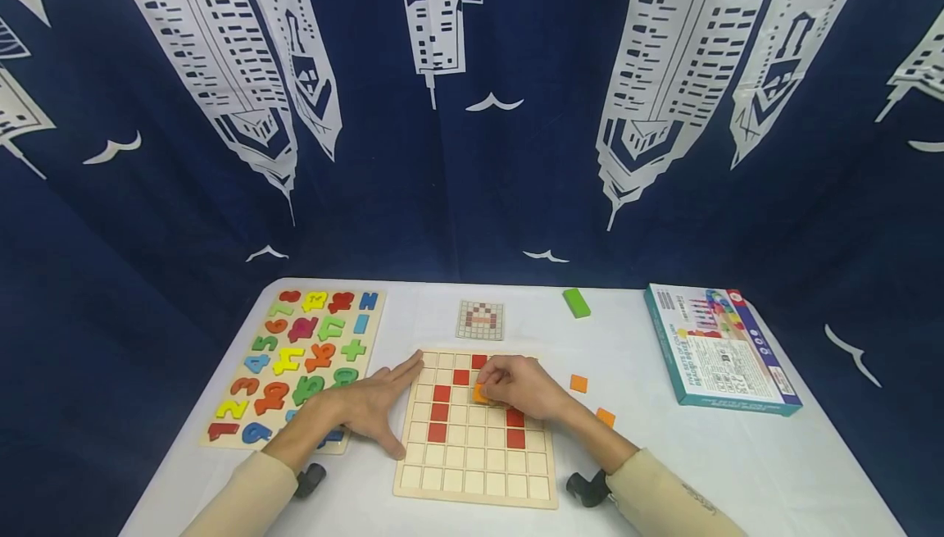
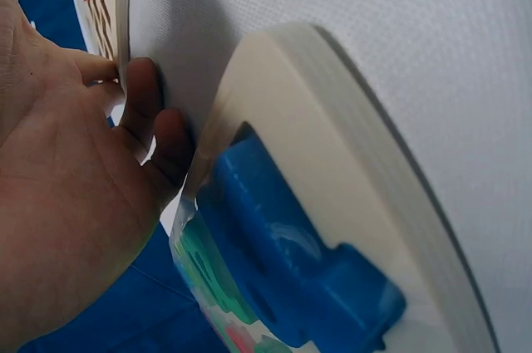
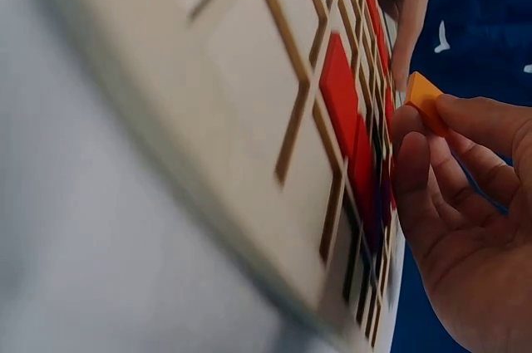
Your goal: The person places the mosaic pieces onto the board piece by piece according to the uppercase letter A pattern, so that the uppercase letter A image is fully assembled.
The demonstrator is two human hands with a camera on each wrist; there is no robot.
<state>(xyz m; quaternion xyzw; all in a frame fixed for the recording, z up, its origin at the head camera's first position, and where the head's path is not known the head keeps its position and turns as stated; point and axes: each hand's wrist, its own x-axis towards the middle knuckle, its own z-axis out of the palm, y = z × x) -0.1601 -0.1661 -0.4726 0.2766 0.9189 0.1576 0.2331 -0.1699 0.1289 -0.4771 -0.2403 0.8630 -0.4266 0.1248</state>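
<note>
A wooden grid board (image 1: 475,492) lies in the middle of the table, with red square tiles (image 1: 438,412) set in several of its cells. Between thumb and fingers, my right hand (image 1: 527,389) pinches an orange square tile (image 3: 426,102) just over the board's upper middle. Part of that tile is hidden by the fingers in the head view. My left hand (image 1: 372,407) is spread along the board's left edge, thumb and fingertips touching it. Behind the board lies a small pattern card (image 1: 480,320) printed with a gridded figure.
A number puzzle board (image 1: 295,357) with colourful pieces lies at the left. Two loose orange tiles, one nearer (image 1: 605,417) and one farther (image 1: 578,383), lie right of the grid board. A green block (image 1: 576,302) sits at the back, and a flat box (image 1: 723,348) at the right.
</note>
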